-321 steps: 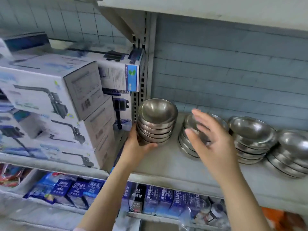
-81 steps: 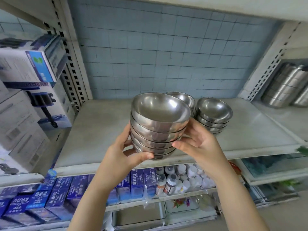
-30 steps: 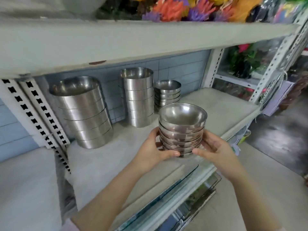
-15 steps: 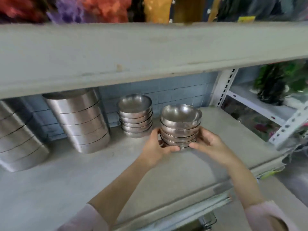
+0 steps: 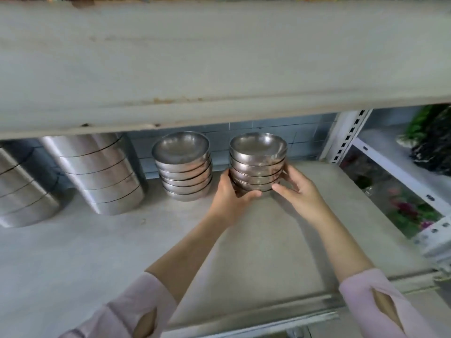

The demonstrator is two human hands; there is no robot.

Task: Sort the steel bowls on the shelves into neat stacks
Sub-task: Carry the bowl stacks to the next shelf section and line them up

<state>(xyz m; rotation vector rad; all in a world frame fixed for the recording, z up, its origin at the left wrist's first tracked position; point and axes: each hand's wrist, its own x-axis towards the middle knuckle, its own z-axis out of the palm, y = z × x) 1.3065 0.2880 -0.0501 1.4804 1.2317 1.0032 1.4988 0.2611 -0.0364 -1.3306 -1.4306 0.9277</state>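
A stack of several small steel bowls (image 5: pixel 258 164) stands at the back of the grey shelf (image 5: pixel 280 240), close to the blue tiled wall. My left hand (image 5: pixel 231 198) grips its left side and base. My right hand (image 5: pixel 296 190) cups its right side, fingers against the lower bowls. Just to the left, a hand's width away, stands a second stack of steel bowls (image 5: pixel 184 167) of about the same height. Whether the held stack rests fully on the shelf is hidden by my fingers.
Two tall stacks of wide straight-walled steel containers (image 5: pixel 97 172) (image 5: pixel 22 191) fill the shelf's left part. The upper shelf's board (image 5: pixel 219 64) hangs low over the bowls. A white perforated upright (image 5: pixel 351 132) bounds the right side, with artificial plants (image 5: pixel 429 142) beyond it.
I have carried the bowl stack from the left bay to this shelf and pushed it back beside the other bowl stack. The camera has dropped lower and closer.
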